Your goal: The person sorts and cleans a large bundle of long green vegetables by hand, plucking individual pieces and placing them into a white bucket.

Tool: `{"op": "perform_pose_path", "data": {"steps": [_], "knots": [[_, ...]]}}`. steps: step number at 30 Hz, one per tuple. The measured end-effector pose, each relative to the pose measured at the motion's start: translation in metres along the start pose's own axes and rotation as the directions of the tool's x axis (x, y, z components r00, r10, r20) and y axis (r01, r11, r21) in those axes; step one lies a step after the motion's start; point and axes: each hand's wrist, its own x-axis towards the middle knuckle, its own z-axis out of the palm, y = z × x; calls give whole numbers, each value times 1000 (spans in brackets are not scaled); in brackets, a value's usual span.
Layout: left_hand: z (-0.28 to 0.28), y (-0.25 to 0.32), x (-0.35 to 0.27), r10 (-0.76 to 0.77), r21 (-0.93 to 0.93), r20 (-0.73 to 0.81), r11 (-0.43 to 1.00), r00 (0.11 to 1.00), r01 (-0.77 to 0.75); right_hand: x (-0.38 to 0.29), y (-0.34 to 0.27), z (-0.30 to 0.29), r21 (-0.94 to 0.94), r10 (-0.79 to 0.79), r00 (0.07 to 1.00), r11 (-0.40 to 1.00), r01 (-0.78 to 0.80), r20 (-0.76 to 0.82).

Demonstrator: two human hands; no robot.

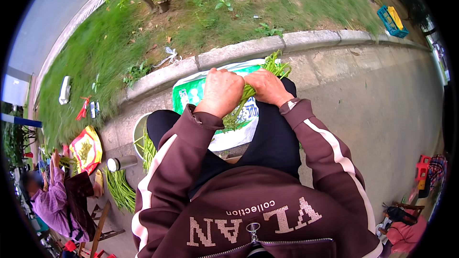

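Note:
Both my hands are closed around a bundle of long green vegetable stalks [250, 93] above my lap. My left hand [223, 91] is a fist beside my right hand [267, 85], with the stalks passing between them. The curled ends stick out beyond my right hand, and the other ends hang below, between my wrists. Under them a green and white printed woven plastic sack [190, 96] lies flat between my knees, with bits of green on it. The fingertips of both hands are hidden.
A pale bucket [138, 129] with stalks stands by my left knee. More stalks [121, 189] and a metal flask [122, 163] lie left. A co-worker [59, 200] sits near a red-yellow sack [86, 148]. A stone kerb [244, 48] runs ahead; a blue crate [392, 21] stands far right.

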Motion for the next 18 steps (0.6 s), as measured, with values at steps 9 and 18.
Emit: {"op": "perform_pose_path", "data": {"steps": [9, 18], "knots": [[-9, 7, 0, 33, -126, -130, 991, 991, -50, -2, 3, 0, 65, -24, 999, 998, 26, -41], [-12, 11, -10, 49, -162, -202, 983, 978, -83, -1, 2, 0, 77, -43, 999, 996, 41, 15]]}}
